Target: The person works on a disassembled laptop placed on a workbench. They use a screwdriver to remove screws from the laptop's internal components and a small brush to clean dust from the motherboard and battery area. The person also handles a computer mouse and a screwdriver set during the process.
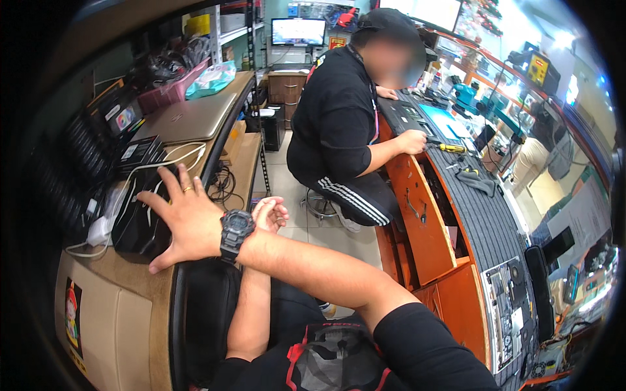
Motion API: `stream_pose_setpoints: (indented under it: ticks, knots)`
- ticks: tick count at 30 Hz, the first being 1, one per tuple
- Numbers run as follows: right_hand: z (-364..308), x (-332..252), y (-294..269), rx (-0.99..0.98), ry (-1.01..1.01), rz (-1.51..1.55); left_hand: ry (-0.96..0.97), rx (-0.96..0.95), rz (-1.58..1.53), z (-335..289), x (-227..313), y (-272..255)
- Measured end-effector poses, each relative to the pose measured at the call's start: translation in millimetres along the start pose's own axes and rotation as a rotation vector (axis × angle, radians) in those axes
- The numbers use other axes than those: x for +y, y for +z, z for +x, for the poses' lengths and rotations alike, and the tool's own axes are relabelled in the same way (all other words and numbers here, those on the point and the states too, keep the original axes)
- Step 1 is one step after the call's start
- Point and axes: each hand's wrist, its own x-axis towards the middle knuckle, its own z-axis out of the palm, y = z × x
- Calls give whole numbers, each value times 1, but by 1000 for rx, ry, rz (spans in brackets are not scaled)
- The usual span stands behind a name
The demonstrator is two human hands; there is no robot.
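The right hand [186,218], with a black digital watch [237,229], spreads wide over a black case [134,233] beside a white power adapter [100,230] — contact is hard to tell. Past its forearm, the left hand [271,213] is half-open, fingers loosely curled. Beyond lies a closed laptop [189,118]; farther, a seated co-worker [336,111] — then a lit monitor [298,31].

A power adapter [101,230] sat before a laptop [186,118] on the left table [242,85]; a screwdriver [452,148] lay on the right table [486,225].
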Motion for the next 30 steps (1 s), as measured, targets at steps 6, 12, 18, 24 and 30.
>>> stream_pose_setpoints:
  ticks: [6, 12, 18, 24, 30]
  knots:
    - [-3, -1, 6, 41, -88, 54, 91, 34, -82, 7, 9, -11]
    - [-16, -19, -31, -61, -331, -139, 337, 11, -150, -21, 11, -13]
    - [-13, -2, -39, -74, -636, -325, 343, -36, -469, -40, 14, -11]
    - [-60, 11, -75, 129, -576, -350, 266, -121, -390, -51, 9, -13]
    - [-186, 11, -133, 228, -214, -329, -95, -356, -233, -36, 5, 45]
